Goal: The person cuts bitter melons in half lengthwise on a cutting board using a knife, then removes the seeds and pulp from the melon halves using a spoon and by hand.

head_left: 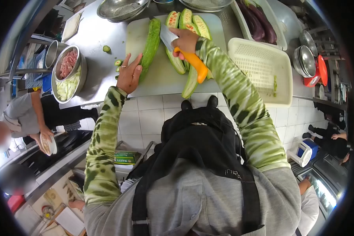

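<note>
A whole long green gourd (152, 43) lies lengthwise on the pale cutting board (135, 33). My left hand (129, 74) rests at its near end, fingers spread, thumb against its side. My right hand (185, 42) grips a knife by its orange handle (196, 65); the broad blade (167, 37) is beside the gourd's right side. Right of the blade lie several halved gourds (201, 26) with pale flesh and reddish seeds, partly hidden by my right hand and sleeve. One cut piece (190, 83) reaches the board's near edge. Small cut ends (118, 62) sit by my left fingers.
At left are bowls of sliced meat (69, 63) and pale green slices (67, 87). A cream perforated basket (259, 59) stands right, with a tray of eggplants (259, 23) behind. Metal strainers (122, 8) line the back. A person (23, 114) holding a bowl stands left; others are at right.
</note>
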`<state>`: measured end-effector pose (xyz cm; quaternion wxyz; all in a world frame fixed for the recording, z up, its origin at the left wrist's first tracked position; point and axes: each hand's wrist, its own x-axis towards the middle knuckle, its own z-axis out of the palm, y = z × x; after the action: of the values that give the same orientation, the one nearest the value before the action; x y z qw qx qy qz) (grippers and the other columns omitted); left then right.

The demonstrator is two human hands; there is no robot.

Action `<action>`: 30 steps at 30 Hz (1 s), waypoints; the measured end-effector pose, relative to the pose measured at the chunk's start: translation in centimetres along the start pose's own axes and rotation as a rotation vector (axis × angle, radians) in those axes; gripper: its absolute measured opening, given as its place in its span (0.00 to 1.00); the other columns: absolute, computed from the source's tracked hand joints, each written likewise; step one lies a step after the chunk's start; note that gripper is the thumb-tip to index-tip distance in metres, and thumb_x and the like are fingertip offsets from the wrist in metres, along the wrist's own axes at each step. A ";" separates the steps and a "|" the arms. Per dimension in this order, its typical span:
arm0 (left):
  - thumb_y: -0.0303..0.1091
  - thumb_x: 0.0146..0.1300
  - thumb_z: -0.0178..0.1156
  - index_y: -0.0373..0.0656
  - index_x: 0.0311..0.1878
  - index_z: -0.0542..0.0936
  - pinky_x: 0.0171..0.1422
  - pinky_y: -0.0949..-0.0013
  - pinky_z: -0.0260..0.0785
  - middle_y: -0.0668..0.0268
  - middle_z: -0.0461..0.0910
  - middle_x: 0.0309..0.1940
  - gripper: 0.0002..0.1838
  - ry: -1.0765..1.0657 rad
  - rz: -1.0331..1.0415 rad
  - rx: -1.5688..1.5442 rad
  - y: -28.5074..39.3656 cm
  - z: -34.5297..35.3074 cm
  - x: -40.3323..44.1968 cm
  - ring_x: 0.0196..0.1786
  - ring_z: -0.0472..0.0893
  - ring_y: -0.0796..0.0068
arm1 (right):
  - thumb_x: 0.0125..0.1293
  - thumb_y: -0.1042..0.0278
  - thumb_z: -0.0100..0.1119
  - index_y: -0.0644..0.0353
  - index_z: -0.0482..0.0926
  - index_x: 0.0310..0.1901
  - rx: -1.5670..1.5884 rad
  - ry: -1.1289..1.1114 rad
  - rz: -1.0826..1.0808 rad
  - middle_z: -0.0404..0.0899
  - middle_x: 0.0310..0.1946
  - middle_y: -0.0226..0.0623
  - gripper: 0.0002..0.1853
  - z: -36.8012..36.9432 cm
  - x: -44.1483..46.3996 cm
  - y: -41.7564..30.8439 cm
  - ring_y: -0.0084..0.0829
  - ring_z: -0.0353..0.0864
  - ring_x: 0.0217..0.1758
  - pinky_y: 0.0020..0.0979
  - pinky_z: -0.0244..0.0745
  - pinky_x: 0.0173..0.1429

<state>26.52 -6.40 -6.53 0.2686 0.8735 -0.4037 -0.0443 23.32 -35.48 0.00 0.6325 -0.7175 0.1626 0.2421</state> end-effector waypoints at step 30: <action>0.35 0.66 0.61 0.41 0.49 0.84 0.59 0.59 0.73 0.50 0.83 0.46 0.12 0.382 -0.169 -0.018 2.3 -0.4 2.3 0.52 0.81 0.52 | 0.66 0.72 0.47 0.54 0.46 0.78 0.027 -0.096 -0.066 0.82 0.27 0.44 0.39 1.9 -4.1 2.6 0.29 0.77 0.17 0.33 0.76 0.24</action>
<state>26.63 -9.07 -4.73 0.3437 0.8941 -0.2704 0.0963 18.23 -34.27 -0.03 0.6568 -0.7016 0.1115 0.2528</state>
